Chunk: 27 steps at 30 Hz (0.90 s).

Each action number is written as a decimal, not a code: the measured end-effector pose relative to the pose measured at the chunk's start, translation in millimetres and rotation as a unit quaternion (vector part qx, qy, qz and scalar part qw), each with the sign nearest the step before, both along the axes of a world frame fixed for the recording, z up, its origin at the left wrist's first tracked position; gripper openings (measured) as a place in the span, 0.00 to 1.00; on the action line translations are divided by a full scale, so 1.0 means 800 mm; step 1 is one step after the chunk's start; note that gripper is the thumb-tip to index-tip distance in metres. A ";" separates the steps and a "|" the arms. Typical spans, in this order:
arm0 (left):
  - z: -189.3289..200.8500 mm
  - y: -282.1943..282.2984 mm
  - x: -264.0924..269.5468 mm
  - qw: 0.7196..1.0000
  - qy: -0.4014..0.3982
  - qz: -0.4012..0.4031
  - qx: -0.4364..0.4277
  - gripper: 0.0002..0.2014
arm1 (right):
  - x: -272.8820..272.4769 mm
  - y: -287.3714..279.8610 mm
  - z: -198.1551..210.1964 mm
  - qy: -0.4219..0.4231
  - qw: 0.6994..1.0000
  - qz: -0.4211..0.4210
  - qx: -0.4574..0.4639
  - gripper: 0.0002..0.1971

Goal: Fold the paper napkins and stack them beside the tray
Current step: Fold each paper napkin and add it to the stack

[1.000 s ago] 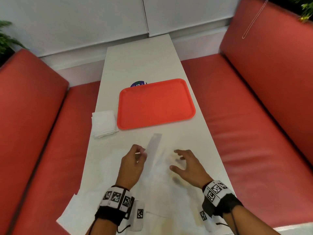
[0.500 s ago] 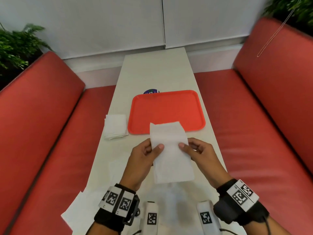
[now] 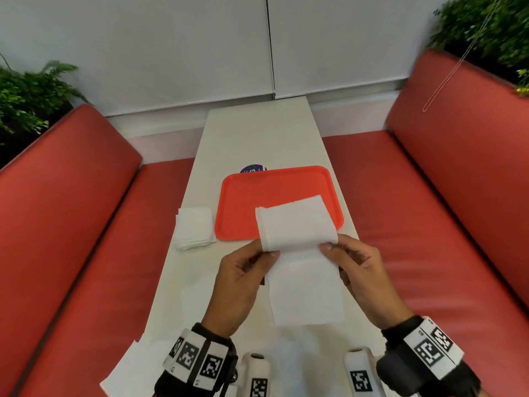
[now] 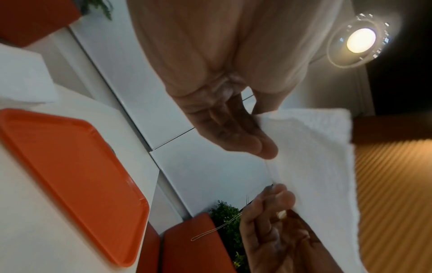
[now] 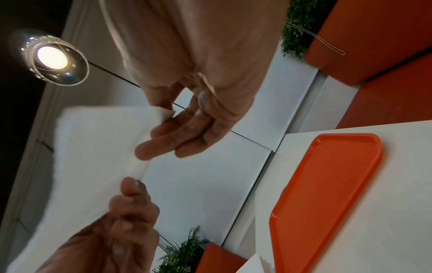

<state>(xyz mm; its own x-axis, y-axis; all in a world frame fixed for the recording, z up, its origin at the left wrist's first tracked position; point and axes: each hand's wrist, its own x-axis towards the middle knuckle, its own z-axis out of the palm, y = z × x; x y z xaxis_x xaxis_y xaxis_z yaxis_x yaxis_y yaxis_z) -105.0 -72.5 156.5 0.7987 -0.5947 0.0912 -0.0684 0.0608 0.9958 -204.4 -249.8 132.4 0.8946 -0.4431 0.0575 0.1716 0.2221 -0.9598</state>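
A white paper napkin (image 3: pixel 300 253) is held in the air above the near part of the table, bent over along a crosswise fold with its far half curling toward me. My left hand (image 3: pixel 252 267) pinches its left edge (image 4: pixel 304 157) at the fold. On the opposite edge (image 5: pixel 98 147) my right hand (image 3: pixel 349 262) pinches it the same way. The orange tray (image 3: pixel 246 202) lies empty on the white table (image 3: pixel 257 133) beyond the napkin. To the tray's left sits a stack of folded napkins (image 3: pixel 194 227).
Unfolded white napkins (image 3: pixel 137 365) lie on the table's near end under my wrists. Red bench seats (image 3: pixel 86 253) flank the narrow table on both sides. A blue round sticker (image 3: pixel 253 169) peeks out behind the tray. Plants stand behind both backrests.
A second ago both hands were low over the flat napkins. They have lifted one napkin off the table, and its top half has since bent over toward me.
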 end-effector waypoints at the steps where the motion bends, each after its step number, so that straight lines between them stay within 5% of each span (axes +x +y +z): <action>1: -0.001 0.001 0.000 1.000 -0.005 0.003 -0.001 0.14 | -0.001 0.001 0.001 -0.008 1.000 0.007 0.007 0.15; 4: -0.002 0.005 0.000 0.999 -0.034 0.001 0.001 0.09 | 0.001 0.004 -0.002 -0.025 0.999 0.029 0.014 0.23; 7: -0.003 0.010 0.000 0.999 -0.053 -0.006 0.004 0.13 | 0.000 0.004 -0.003 -0.018 0.999 0.037 0.022 0.15; 9: -0.004 0.010 -0.001 0.999 -0.051 -0.010 0.006 0.16 | -0.002 0.005 0.000 -0.020 0.999 0.034 0.031 0.20; 13: -0.002 0.008 -0.005 0.998 0.060 0.023 -0.024 0.11 | -0.002 0.007 0.008 -0.011 0.998 -0.012 -0.057 0.12; 16: 0.003 0.006 -0.010 0.990 0.134 0.027 -0.042 0.18 | 0.001 0.013 0.012 -0.018 0.996 -0.015 -0.085 0.06; 27: 0.004 0.020 0.011 0.979 0.188 0.057 -0.044 0.15 | 0.034 0.042 0.024 0.014 0.997 0.041 -0.056 0.35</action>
